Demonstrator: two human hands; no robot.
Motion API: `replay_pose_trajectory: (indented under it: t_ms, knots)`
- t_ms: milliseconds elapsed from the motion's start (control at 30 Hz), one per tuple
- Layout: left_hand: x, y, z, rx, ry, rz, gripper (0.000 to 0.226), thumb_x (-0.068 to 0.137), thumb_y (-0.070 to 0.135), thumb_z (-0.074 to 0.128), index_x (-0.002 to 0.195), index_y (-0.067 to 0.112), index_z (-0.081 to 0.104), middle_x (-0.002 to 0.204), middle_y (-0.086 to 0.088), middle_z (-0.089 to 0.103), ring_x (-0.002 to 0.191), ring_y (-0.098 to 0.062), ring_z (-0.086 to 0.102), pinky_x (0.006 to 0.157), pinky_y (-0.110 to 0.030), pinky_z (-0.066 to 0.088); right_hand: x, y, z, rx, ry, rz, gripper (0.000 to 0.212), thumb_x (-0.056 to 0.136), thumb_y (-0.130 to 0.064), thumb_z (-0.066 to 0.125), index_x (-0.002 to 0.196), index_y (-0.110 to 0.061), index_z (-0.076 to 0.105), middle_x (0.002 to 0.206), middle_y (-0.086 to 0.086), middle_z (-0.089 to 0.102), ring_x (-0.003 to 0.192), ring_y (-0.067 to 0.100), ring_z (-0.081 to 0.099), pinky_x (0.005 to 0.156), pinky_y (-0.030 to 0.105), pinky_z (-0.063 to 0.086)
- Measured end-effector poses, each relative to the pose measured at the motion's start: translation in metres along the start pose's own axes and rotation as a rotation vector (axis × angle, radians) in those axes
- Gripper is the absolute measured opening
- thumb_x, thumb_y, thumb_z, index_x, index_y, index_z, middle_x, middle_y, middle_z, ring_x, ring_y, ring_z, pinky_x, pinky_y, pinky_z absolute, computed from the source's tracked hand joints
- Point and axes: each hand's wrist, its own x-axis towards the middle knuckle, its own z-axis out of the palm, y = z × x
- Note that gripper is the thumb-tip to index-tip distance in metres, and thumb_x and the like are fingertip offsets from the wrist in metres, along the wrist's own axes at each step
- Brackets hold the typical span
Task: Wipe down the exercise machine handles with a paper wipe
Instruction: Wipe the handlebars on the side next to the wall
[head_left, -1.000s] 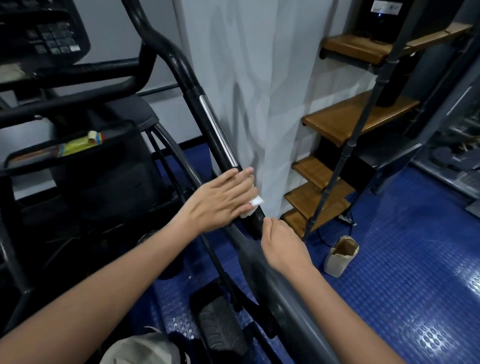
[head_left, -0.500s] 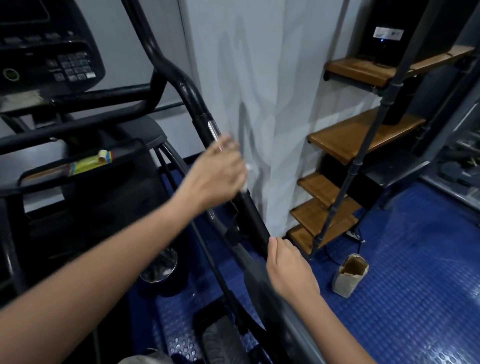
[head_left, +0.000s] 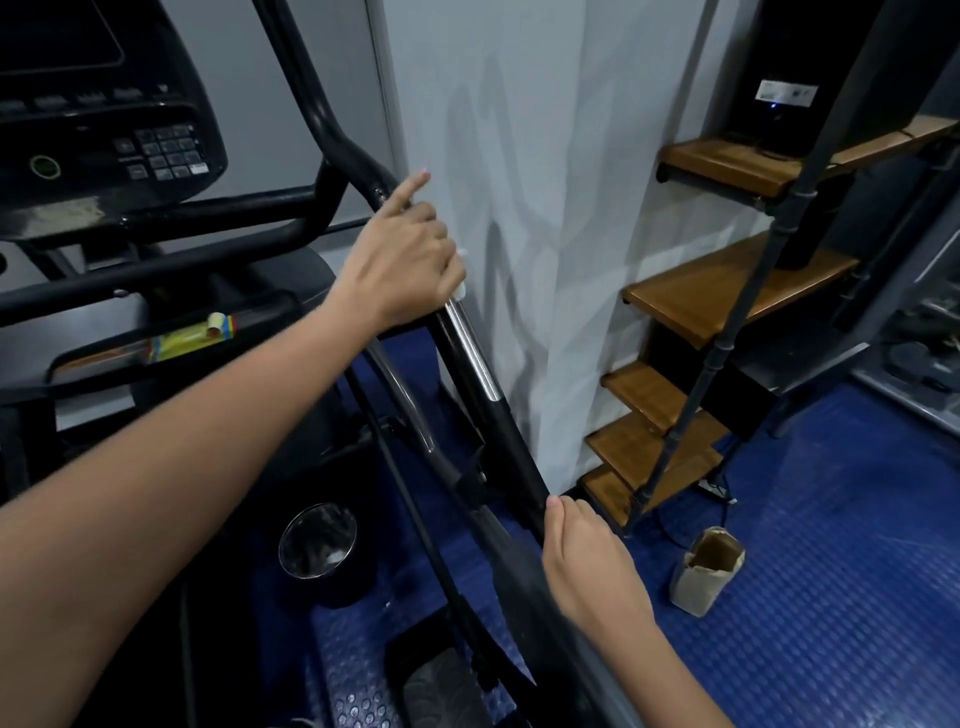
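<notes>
At frame centre, the left hand (head_left: 400, 265) grips the handle (head_left: 470, 358), index finger extended, with the wipe (head_left: 461, 270) peeking out beneath it. Lower right, the right hand (head_left: 587, 566) grips the bar (head_left: 524, 571).

Gym, exercise machine console (head_left: 104, 119), blue rubber floor (head_left: 831, 597)

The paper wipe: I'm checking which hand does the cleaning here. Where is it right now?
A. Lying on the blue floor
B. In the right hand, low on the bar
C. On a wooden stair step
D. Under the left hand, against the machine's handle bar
D: bits of the white paper wipe peek out beside the left hand, which grips the handle bar just above its chrome strip; the right hand holds the bar lower down with no wipe visible.
</notes>
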Motion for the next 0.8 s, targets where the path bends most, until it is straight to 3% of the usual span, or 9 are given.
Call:
replay_pose_trajectory:
  t_ms: [133, 233, 300, 367, 400, 467, 600, 733, 800]
  knots:
    - [-0.035, 0.063, 0.001, -0.119, -0.026, 0.107, 0.053, 0.100, 0.029, 0.031, 0.078, 0.008, 0.073, 0.074, -0.011, 0.067, 0.086, -0.030, 0.062, 0.124, -0.048, 0.013, 0.002, -0.002, 0.000, 0.071, 0.013, 0.058, 0.036, 0.106, -0.036, 0.017, 0.084, -0.026, 0.043, 0.082, -0.008, 0.050, 0.075, 0.013, 0.054, 0.070, 0.033, 0.047]
    - [-0.089, 0.115, 0.011, -0.209, -0.069, 0.336, 0.044, 0.106, 0.029, 0.031, 0.094, 0.011, 0.070, 0.093, -0.011, 0.068, 0.105, -0.034, 0.063, 0.125, -0.044, 0.015, 0.003, 0.000, 0.000, 0.078, 0.008, 0.057, 0.037, 0.105, -0.038, 0.016, 0.082, -0.027, 0.043, 0.081, -0.008, 0.051, 0.075, 0.013, 0.054, 0.068, 0.032, 0.045]
    - [-0.107, 0.115, 0.018, -0.193, -0.076, 0.448, 0.043, 0.109, 0.030, 0.028, 0.110, 0.009, 0.066, 0.111, -0.010, 0.066, 0.120, -0.032, 0.059, 0.123, -0.039, 0.021, 0.003, 0.000, 0.000, 0.077, 0.005, 0.049, 0.037, 0.105, -0.038, 0.016, 0.083, -0.027, 0.043, 0.082, -0.008, 0.051, 0.074, 0.011, 0.054, 0.064, 0.028, 0.041]
    - [-0.092, 0.089, 0.022, -0.165, -0.039, 0.575, 0.042, 0.109, 0.029, 0.026, 0.111, 0.011, 0.065, 0.110, -0.009, 0.065, 0.113, -0.032, 0.061, 0.115, -0.039, 0.032, 0.003, 0.001, 0.001, 0.093, 0.006, 0.052, 0.038, 0.105, -0.038, 0.016, 0.081, -0.027, 0.043, 0.080, -0.008, 0.051, 0.072, 0.009, 0.052, 0.062, 0.025, 0.038]
    - [-0.077, 0.072, 0.023, -0.190, 0.003, 0.579, 0.041, 0.109, 0.027, 0.028, 0.103, 0.012, 0.065, 0.101, -0.009, 0.064, 0.101, -0.032, 0.062, 0.108, -0.040, 0.037, 0.003, 0.002, 0.001, 0.099, 0.010, 0.053, 0.038, 0.105, -0.038, 0.016, 0.080, -0.027, 0.043, 0.079, -0.008, 0.050, 0.071, 0.009, 0.052, 0.062, 0.025, 0.038]
    - [-0.040, 0.035, 0.020, -0.215, 0.095, 0.423, 0.039, 0.106, 0.025, 0.030, 0.088, 0.013, 0.062, 0.085, -0.008, 0.061, 0.083, -0.031, 0.058, 0.101, -0.041, 0.041, 0.003, 0.003, 0.002, 0.094, 0.021, 0.047, 0.038, 0.105, -0.038, 0.016, 0.080, -0.027, 0.043, 0.077, -0.008, 0.050, 0.069, 0.008, 0.051, 0.061, 0.026, 0.041]
    - [-0.006, -0.014, 0.015, -0.093, 0.082, 0.197, 0.043, 0.105, 0.029, 0.027, 0.083, 0.012, 0.060, 0.083, -0.008, 0.063, 0.087, -0.030, 0.059, 0.114, -0.040, 0.033, 0.002, 0.001, 0.002, 0.081, 0.049, 0.040, 0.039, 0.105, -0.037, 0.016, 0.082, -0.025, 0.046, 0.077, -0.007, 0.051, 0.069, 0.009, 0.052, 0.064, 0.027, 0.045]
    - [-0.023, 0.025, 0.010, -0.164, 0.110, 0.062, 0.048, 0.104, 0.027, 0.026, 0.078, 0.008, 0.062, 0.077, -0.011, 0.059, 0.081, -0.032, 0.055, 0.109, -0.043, 0.037, 0.002, 0.001, 0.003, 0.067, 0.042, 0.045, 0.039, 0.106, -0.037, 0.017, 0.083, -0.025, 0.046, 0.078, -0.007, 0.051, 0.070, 0.008, 0.053, 0.063, 0.028, 0.045]
    - [-0.053, 0.070, 0.018, -0.251, 0.103, 0.142, 0.042, 0.102, 0.024, 0.036, 0.079, 0.006, 0.066, 0.078, -0.012, 0.060, 0.082, -0.032, 0.055, 0.109, -0.043, 0.038, 0.002, 0.002, 0.003, 0.079, 0.034, 0.049, 0.040, 0.105, -0.038, 0.016, 0.082, -0.025, 0.046, 0.078, -0.007, 0.051, 0.070, 0.009, 0.053, 0.063, 0.030, 0.046]
